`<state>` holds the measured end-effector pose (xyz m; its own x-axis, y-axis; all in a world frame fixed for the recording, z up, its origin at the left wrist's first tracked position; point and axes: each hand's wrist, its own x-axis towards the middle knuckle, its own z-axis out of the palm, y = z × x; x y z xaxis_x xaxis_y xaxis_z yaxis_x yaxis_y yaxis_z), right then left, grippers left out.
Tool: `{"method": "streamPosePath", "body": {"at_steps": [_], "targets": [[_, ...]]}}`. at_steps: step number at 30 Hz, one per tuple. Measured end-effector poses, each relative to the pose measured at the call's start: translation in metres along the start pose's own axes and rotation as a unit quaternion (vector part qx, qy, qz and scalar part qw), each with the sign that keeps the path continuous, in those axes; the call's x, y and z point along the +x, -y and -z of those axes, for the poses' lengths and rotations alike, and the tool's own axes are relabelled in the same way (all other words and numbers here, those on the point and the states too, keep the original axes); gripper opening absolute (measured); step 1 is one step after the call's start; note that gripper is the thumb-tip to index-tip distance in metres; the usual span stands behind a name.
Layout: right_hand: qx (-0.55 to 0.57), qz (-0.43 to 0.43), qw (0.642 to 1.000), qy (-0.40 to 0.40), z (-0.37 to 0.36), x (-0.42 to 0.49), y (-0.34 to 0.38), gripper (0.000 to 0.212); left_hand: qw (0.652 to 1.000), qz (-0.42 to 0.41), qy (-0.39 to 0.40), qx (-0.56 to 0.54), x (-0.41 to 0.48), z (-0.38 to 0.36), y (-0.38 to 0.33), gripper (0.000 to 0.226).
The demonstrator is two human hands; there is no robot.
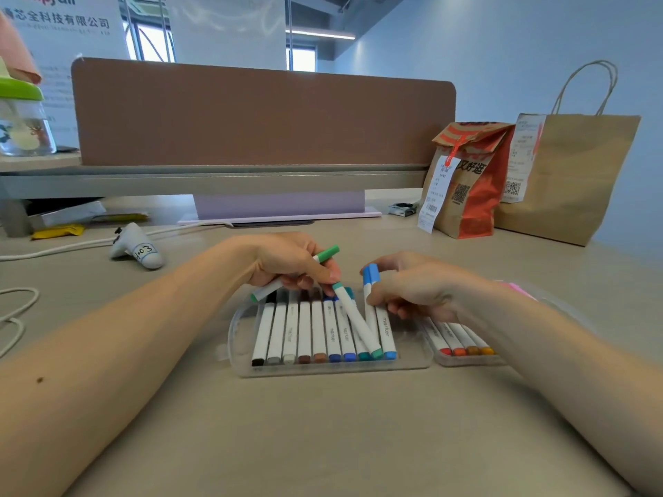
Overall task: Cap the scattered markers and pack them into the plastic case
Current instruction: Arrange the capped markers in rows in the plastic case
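Both forearms are reaching in over the counter (323, 443). The left hand (287, 263) is curling round a green marker (324, 255) above the plastic case (412, 360). The right hand (412, 285) is pinching a blue marker (371, 278), whose near end is resting in the case's row.

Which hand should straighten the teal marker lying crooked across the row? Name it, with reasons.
Left, probably. The left hand, though holding a green marker, touches the teal marker at its upper end. The right hand is busy pinching a light-blue marker at the row's right end.
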<state>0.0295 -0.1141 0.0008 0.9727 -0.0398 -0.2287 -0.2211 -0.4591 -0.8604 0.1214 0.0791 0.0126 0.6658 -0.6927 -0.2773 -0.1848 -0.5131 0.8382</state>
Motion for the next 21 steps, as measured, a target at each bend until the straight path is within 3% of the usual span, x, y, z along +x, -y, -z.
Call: {"method": "streamPosePath", "body": {"at_steps": [3, 8, 13, 17, 21], "targets": [[0.057, -0.001, 0.998, -0.012, 0.004, 0.007, -0.004, 0.052, 1.000, 0.005, -0.018, 0.004, 0.002, -0.004, -0.005, 0.009], [0.081, 0.011, 0.997, -0.010, 0.022, 0.006, -0.004, 0.012, 0.999, 0.013, -0.046, -0.019, 0.006, -0.006, -0.003, 0.013], [0.079, -0.011, 0.996, -0.034, 0.036, 0.009, -0.013, 0.023, 0.997, 0.021, -0.077, 0.020, 0.011, -0.013, -0.010, 0.014], [0.060, -0.008, 0.998, -0.013, 0.032, 0.012, -0.013, 0.010, 0.988, 0.033, -0.118, 0.090, 0.019, -0.025, -0.014, 0.019], [0.068, -0.003, 0.998, -0.007, 0.034, 0.012, -0.014, 0.009, 0.979, 0.037, -0.135, 0.151, 0.027, -0.030, -0.023, 0.022]]}}
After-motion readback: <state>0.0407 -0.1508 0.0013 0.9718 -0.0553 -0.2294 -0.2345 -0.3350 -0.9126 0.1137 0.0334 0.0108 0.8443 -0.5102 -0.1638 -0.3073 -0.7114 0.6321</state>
